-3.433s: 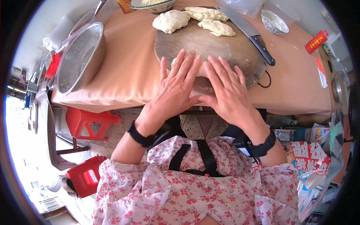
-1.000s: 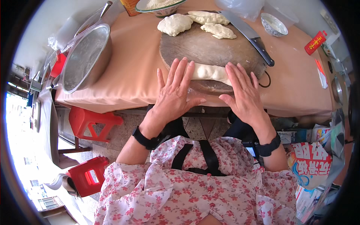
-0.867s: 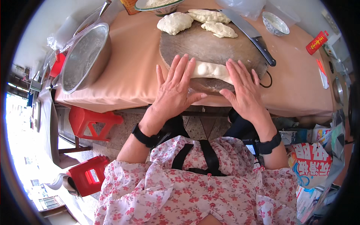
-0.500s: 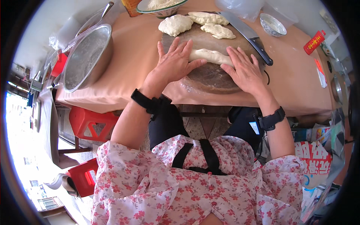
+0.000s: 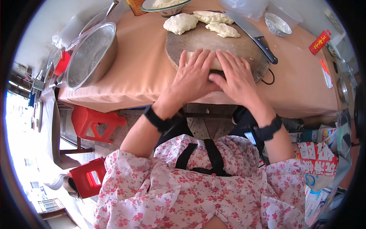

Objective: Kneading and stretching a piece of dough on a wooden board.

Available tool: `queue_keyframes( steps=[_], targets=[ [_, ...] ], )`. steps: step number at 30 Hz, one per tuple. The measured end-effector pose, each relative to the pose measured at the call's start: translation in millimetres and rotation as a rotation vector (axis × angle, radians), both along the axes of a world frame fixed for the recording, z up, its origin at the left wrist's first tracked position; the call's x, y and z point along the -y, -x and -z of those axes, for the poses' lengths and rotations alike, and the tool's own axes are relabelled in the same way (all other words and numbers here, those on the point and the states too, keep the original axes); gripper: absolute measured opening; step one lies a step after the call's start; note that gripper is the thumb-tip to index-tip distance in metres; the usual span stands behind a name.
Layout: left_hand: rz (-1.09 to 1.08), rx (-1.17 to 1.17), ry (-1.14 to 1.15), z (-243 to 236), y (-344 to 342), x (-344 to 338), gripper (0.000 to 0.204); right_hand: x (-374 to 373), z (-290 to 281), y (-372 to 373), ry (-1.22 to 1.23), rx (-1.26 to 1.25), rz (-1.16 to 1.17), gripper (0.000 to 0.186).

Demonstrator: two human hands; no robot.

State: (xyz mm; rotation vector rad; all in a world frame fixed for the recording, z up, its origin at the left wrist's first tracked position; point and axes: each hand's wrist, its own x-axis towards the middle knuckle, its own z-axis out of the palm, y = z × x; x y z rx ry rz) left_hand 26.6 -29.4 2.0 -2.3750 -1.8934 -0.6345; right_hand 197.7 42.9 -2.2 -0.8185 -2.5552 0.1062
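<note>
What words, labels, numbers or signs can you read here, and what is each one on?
Printed words aren't copied here, only where they stand:
Red container, upper right: large yellow characters.
Red-and-white bag, lower right: large, bold characters.
Orange packet, top edge: print too small to read.
Small screen by the right wrist: too small to read.
</note>
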Motion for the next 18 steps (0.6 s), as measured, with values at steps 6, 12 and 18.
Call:
queue_keyframes(
  steps=[6, 12, 18],
  targets=[
    [-0.011, -0.051, -0.099, 13.2, -9.8, 36.8, 0.098, 45.2, 3.9, -8.6, -0.137, 0.031, 0.01, 0.083],
    [-0.012, -0.08, -0.123, 8.2, 7.4, -11.0, 0.095, -4.5, 1.0, 10.3, -0.049, 0.059, 0.052, 0.081],
    [-0.013, -0.057, 0.092, -18.9, 8.1, -57.2, 0.09, -48.1, -3.4, 12.7, 0.103, 0.064, 0.103, 0.077]
  ],
)
